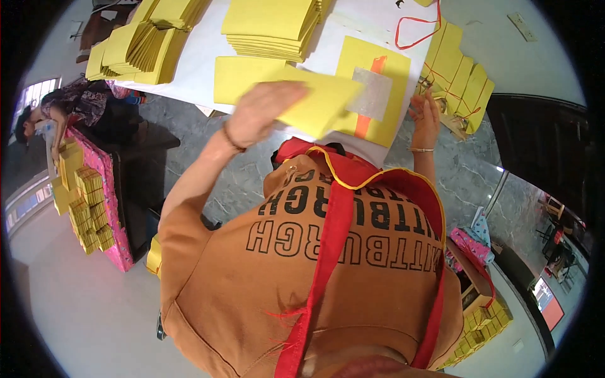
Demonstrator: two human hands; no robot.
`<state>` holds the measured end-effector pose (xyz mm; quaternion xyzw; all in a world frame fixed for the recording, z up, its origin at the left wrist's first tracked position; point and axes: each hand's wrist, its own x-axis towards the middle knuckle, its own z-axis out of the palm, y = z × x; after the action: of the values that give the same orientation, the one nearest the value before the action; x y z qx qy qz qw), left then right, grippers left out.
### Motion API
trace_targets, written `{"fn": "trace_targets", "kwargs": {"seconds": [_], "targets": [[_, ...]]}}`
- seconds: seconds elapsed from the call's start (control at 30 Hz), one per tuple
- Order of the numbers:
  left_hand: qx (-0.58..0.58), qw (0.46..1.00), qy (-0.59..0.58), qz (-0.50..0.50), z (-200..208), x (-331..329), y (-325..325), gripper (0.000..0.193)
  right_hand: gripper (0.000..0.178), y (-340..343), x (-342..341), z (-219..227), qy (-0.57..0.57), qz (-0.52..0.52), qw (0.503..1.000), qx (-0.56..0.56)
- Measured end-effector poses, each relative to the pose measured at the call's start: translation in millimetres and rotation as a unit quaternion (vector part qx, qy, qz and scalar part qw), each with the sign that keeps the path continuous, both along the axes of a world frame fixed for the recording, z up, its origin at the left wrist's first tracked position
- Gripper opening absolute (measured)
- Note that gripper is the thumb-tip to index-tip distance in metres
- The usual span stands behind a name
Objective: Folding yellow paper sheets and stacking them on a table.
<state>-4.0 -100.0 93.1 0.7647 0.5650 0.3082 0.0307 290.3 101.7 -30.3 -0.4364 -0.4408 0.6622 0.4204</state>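
Observation:
My left hand is over the table's near edge, its fingers smeared by motion and closed on a yellow paper sheet. That sheet reaches to the right, tilted, over the corner of another piece. Beneath and behind my hand, a second yellow paper piece lies on the white table. My right hand is at the table's right edge, fingers apart with nothing in them. Between the hands lies a flat yellow sheet bearing an orange strip and a greyish translucent patch.
Stacks of folded yellow paper stand on the white table. A red string loop lies at its far right. Tied yellow bundles rest beyond the right edge. Another person works at a pink-covered table on the left.

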Motion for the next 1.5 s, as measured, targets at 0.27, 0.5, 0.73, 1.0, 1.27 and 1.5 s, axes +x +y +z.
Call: {"fn": "trace_targets", "kwargs": {"seconds": [0.27,0.5,0.73,1.0,1.27,1.5], "targets": [[-0.062,0.935,0.292,0.194,-81.1,-70.4,-37.7,0.054,0.03,-12.8,-14.7,-10.3,-0.072,0.038,0.996,0.035],[-0.096,0.948,0.241,0.183,-100.7,-76.5,-41.0,0.062,0.029,-14.6,-7.1,-17.4,-0.091,0.026,0.995,0.024],[-0.277,0.909,0.265,0.162,-108.2,-78.3,-46.4,0.081,0.028,-15.2,-7.5,-20.1,-0.105,0.028,0.993,0.043],[-0.26,0.925,0.246,0.129,-83.1,-76.3,-44.0,0.081,0.025,-20.9,-2.9,-5.7,-0.309,0.124,0.827,0.452],[-0.114,0.983,0.065,0.125,-65.6,-14.6,-6.4,0.063,0.027,-33.3,0.2,-26.0,-0.391,0.152,0.783,0.46],[-0.116,0.986,0.09,-0.075,-97.4,65.7,40.7,0.038,0.023,-32.1,-3.7,-30.8,-0.316,0.155,0.831,0.432]]}}
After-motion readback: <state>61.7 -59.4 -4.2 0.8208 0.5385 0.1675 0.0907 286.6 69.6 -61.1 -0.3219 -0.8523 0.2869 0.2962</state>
